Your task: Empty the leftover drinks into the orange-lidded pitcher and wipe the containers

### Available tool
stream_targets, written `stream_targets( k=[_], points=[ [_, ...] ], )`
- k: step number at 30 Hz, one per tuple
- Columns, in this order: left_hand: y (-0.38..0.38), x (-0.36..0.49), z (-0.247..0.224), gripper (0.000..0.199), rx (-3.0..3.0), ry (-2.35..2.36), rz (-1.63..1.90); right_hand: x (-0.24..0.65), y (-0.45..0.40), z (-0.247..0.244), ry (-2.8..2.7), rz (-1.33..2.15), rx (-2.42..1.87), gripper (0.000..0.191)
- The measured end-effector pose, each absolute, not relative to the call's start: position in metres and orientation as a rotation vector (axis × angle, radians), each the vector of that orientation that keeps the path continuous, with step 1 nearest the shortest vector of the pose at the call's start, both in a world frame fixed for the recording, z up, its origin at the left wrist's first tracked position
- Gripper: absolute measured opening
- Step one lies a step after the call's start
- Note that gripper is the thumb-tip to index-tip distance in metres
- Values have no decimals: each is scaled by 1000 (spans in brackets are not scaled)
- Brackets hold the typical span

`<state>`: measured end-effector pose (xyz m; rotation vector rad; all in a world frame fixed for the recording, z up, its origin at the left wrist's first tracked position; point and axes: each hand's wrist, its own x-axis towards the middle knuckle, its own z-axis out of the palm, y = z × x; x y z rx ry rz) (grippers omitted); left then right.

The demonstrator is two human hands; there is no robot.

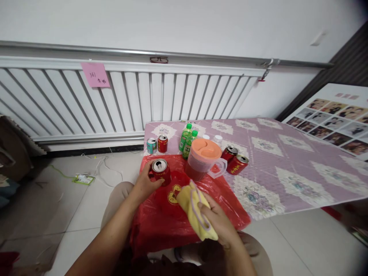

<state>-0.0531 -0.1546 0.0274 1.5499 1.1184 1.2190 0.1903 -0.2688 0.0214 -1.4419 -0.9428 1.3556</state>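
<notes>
In the head view, the person sits at a table covered with a purple, flower-patterned cloth, and the near left corner is covered by red plastic, perhaps so that wet or dirt would not reach the cloth. The left hand is clamped around a red can, at the left edge of the plastic, with the thumb on the near side and the fingers at the far side. The can has its opened top upward, and such a hold from the side leaves this top free. Because the hand hides a part and the picture is soft there, one cannot tell surely whether the can rests on the plastic or is a little lifted

The right hand is closed on a folded yellow cloth, near the table's near edge; the fingers press it into a thick bundle, which probably makes it easy to control. The cloth and the can are apart

Beyond the hands, at the far side of the plastic, there is a pitcher with an orange lid, its handle turned to the right. Two green bottles stand just behind it, two cans are beside its handle, and a turquoise can stands with another red can toward the far left corner, maybe kept there to leave room for the hands
</notes>
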Motion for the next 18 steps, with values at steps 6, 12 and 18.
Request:
stream_targets(
  k=[6, 12, 18],
  points=[
    [-158, -52, 22, 68, 1529, 1160, 1168, 232, -269, 7, -1128, 854, -1709, 52],
    [-165, -39, 14, 71, 1562, 1123, 1114, 236, -255, -34, -1563, 224, -1813, 40],
    [-175, -24, 5, 73, 1638, 1055, 1101, 218, -261, -37, -1648, 155, -1955, 45]
  ],
)
